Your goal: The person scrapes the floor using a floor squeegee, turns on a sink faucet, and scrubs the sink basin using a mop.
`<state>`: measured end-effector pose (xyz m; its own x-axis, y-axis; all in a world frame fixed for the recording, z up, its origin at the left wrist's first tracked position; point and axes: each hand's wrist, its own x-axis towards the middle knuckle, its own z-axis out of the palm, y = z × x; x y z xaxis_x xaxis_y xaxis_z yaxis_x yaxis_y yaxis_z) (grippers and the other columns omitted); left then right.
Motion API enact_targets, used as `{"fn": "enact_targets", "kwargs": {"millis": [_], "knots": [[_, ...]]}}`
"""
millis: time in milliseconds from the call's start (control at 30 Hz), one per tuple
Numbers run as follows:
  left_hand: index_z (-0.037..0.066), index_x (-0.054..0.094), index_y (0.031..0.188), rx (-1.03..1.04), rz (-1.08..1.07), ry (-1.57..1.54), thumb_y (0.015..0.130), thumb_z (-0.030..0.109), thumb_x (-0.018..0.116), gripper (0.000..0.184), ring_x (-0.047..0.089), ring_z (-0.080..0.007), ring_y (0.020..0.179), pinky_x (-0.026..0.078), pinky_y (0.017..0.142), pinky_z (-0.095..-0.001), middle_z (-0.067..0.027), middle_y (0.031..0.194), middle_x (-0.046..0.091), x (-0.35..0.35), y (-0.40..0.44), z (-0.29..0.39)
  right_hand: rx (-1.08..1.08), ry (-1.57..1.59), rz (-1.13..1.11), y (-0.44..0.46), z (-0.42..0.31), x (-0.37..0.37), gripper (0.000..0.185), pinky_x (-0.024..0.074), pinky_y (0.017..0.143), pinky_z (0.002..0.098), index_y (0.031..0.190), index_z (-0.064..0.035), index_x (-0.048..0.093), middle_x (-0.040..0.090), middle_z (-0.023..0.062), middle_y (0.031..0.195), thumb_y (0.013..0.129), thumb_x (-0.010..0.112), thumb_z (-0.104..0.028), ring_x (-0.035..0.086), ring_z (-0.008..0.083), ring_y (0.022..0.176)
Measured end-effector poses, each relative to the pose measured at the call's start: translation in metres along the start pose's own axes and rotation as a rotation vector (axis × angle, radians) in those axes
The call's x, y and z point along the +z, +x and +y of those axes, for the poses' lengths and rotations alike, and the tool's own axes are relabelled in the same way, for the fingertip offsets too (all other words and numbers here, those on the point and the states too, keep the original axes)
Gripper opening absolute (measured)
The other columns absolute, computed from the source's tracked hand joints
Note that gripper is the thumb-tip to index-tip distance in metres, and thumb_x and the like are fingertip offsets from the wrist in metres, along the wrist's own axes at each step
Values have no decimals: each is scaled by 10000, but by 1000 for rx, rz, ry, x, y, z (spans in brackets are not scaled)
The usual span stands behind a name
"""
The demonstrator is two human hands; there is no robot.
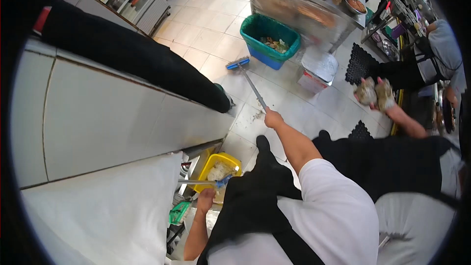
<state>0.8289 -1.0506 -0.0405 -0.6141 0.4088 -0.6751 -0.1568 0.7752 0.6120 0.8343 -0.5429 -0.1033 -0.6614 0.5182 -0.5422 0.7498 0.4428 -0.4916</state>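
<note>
My right hand (274,118) is wrapped round the grey handle of a broom (253,87). The broom's blue head rests on the tiled floor ahead, with scattered debris on the tiles between it and my feet. Low on the left, my left hand (206,199) has its fingers curled; what they hold, if anything, I cannot make out. Just beyond that hand stands a yellow bucket (237,161) with pale, wet-looking material inside. A blue-headed tool (224,181) with a grey handle lies across the bucket, close to my left hand.
A green-lined blue bin (271,60) holding scraps stands beyond the broom, next to a plastic-covered box (316,71). A tiled wall (108,108) borders my left. One co-worker (392,162) stands close on the right, holding filled bags (375,94); another person (441,51) is farther back.
</note>
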Motion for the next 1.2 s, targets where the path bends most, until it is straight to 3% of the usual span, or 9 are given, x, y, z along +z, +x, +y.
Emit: {"fn": "enact_targets", "kwargs": {"millis": [100,267,333,467,567,833,967,1033,1200], "knots": [[-24,624,915,-76,3,-109,850,271,620,302,624,-172,664,493,641,-317,-99,742,650,17,-3,19,65,-25,-99,-44,9,25,565,532,700,501,1381,-50,366,654,272,959,825,468,-69,660,411,844],[-43,633,979,-68,-85,-164,852,249,616,318,649,-201,683,513,676,-319,-134,788,665,33,-11,-34,73,-82,-137,-173,46,46,621,497,820,499,1438,-110,336,642,276,1030,832,463,-68,634,418,953],[-24,652,980,329,-33,152,835,227,625,291,663,-227,733,519,681,-335,-163,857,678,41,-20,-55,154,-109,-167,-217,69,58,651,481,856,493,1461,-134,314,633,280,1064,830,458,-70,621,418,995],[1,675,932,-112,-129,141,820,225,614,258,650,-309,928,509,792,-374,-200,950,672,48,-47,-44,154,-172,-185,-295,96,55,652,517,764,486,1471,-168,301,646,267,1020,842,456,-96,655,390,917],[-33,665,933,83,-105,267,842,267,617,318,651,-349,931,498,816,-383,-235,925,674,64,-34,-82,292,-86,-343,-358,88,31,671,524,516,430,1486,-249,274,651,222,867,856,478,-137,657,312,639],[-30,660,1021,111,-110,160,873,237,617,308,665,-321,911,508,807,-369,-213,968,686,72,-27,-75,211,-4,-536,-433,93,29,591,539,484,394,1438,-183,351,646,227,840,870,514,-166,648,289,537],[-24,646,1027,116,-171,40,871,198,638,272,662,-232,780,512,719,-329,-171,898,692,76,-26,-73,257,-44,-313,-419,132,64,592,536,487,391,1428,-178,368,652,212,869,854,511,-159,649,296,545],[-27,632,1046,92,-191,-25,866,203,649,292,658,-214,754,509,702,-320,-150,879,693,72,-25,-73,-133,-213,-213,-421,154,81,524,527,530,430,1322,-127,458,657,211,924,804,532,-104,673,329,671],[-22,627,1071,171,-230,-4,860,211,653,315,665,-222,824,510,750,-323,-147,913,694,74,5,-67,216,20,-242,-524,115,25,547,513,520,392,1375,-160,441,655,165,887,847,576,-127,644,263,630]]}}
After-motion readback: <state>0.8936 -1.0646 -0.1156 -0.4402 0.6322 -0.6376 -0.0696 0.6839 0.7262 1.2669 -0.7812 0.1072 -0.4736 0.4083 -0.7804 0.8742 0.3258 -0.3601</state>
